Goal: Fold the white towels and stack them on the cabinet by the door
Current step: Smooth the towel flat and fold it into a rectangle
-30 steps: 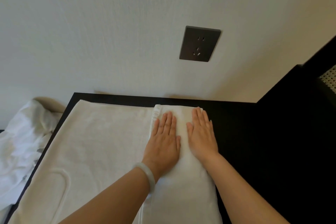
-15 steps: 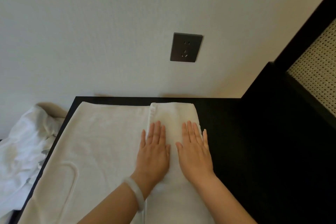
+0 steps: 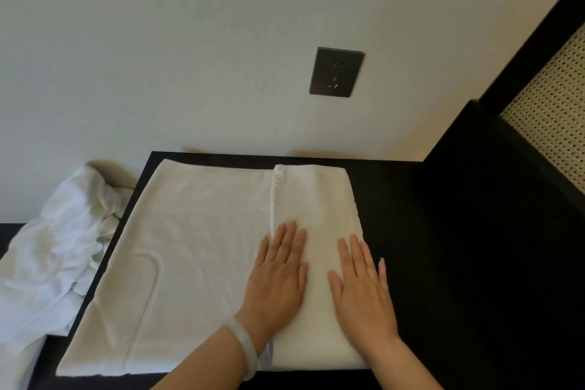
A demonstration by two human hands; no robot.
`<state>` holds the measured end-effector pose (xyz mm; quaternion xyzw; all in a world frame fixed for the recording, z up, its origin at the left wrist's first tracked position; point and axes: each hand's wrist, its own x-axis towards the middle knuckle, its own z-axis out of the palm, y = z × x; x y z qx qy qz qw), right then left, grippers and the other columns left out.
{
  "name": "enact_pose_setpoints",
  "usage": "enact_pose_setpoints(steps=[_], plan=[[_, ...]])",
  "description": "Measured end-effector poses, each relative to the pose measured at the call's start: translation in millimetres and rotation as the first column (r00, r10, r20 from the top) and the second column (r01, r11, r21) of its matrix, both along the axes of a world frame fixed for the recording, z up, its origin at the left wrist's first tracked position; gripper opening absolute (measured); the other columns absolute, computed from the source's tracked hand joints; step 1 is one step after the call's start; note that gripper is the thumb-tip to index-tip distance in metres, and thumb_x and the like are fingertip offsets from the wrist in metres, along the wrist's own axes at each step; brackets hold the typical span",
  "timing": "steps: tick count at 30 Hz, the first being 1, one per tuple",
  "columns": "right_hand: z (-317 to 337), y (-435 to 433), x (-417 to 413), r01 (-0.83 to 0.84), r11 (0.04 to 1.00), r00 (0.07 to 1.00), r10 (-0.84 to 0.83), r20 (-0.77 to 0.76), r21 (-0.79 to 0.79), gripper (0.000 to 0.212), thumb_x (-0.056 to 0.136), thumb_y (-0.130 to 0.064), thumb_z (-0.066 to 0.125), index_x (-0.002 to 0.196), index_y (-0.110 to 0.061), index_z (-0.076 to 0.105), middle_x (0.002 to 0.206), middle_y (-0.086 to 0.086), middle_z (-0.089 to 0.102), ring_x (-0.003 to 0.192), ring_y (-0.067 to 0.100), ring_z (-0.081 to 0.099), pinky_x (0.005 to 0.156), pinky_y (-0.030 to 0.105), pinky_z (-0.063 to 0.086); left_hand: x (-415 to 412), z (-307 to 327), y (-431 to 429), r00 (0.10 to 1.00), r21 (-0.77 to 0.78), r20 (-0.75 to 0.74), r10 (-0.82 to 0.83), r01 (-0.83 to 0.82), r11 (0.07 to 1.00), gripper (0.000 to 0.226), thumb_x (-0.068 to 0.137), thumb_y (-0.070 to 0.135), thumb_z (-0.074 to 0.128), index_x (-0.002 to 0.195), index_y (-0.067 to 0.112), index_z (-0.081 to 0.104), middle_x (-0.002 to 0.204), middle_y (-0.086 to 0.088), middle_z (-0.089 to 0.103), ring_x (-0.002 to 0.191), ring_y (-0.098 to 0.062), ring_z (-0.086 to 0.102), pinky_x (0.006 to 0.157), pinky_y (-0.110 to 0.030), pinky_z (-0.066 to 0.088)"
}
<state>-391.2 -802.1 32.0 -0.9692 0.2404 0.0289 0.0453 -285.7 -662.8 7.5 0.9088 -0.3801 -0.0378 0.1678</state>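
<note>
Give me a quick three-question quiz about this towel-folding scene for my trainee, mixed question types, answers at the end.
1. True or false: the left hand and the right hand both lie flat, fingers straight, on the white towel.
2. What is on the wall above the black cabinet? A mirror; B dark socket; C hook.
3. Fill in: the crumpled white cloth lies to the cabinet's ___ side.
Key: 1 true; 2 B; 3 left.
</note>
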Motion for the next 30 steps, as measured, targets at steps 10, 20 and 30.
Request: enact_pose_setpoints(steps=[10,20,30], plan=[[17.8,73.7,73.7,-0.277,0.955,0.960,0.270,0.076,0.108,0.081,0.081,-0.056,-0.014,0.150,-0.014,-0.018,0.161,0.002,-0.022,0.148,0.014,-0.024,0.113,0.034,-0.023,37.9,10.4,122.9,0.917,0.072,-0.057,0.395,-0.390,0.918,0.079,0.091,0.057,-0.002,0.157,0.015,0.008,0.164,-0.006,0.002,0.150,-0.018,-0.005,0.121,-0.039,-0.006],[-4.9,75.9,95.4,-0.241,0.968,0.970,0.242,-0.003,0.070,0.084,0.077,-0.054,-0.021,0.148,-0.009,-0.022,0.162,0.006,-0.023,0.148,0.016,-0.024,0.114,0.035,-0.023,91.9,44.5,194.9,0.607,0.177,-0.302,0.735,-0.722,0.669,0.070,0.090,0.035,0.062,0.146,0.006,0.032,0.138,-0.018,0.042,0.127,-0.038,0.042,0.105,-0.049,0.040],[0.4,62.5,96.5,-0.228,0.919,0.974,0.217,0.071,0.322,0.087,0.084,-0.074,-0.012,0.152,-0.018,-0.017,0.161,-0.007,-0.021,0.144,0.000,-0.023,0.115,0.023,-0.024,114.6,98.9,209.8,0.092,-0.061,-0.996,0.023,-0.806,0.588,0.034,0.091,0.009,0.059,0.123,0.000,0.063,0.112,-0.020,0.071,0.090,-0.030,0.071,0.080,-0.041,0.057]])
